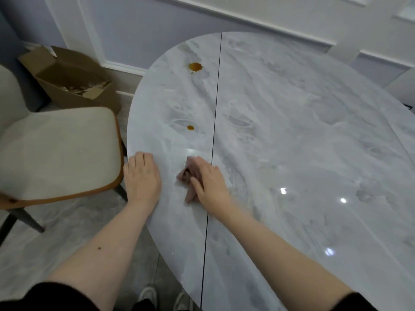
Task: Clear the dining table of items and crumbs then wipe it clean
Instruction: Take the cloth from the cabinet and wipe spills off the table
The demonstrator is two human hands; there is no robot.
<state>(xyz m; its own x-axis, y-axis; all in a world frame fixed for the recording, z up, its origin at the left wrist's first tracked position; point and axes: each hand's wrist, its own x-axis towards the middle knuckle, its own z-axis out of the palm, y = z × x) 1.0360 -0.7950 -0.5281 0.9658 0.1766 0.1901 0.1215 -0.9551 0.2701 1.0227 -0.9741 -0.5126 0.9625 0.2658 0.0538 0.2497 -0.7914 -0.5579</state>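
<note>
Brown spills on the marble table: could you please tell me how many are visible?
2. The larger spill lies near the table's far edge; the smaller spill sits closer, beyond the cloth. The cloth may hide more.

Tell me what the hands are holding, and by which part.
The right hand presses a crumpled cloth flat on the table, covering its right side. The left hand holds nothing.

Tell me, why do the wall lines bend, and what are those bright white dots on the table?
Head view: the wide-angle lens bows the wall moulding; the dots are lamp glare on the glossy marble table; the right hand and its brownish cloth are smeared by motion blur, while the left hand looks sharper.
</note>
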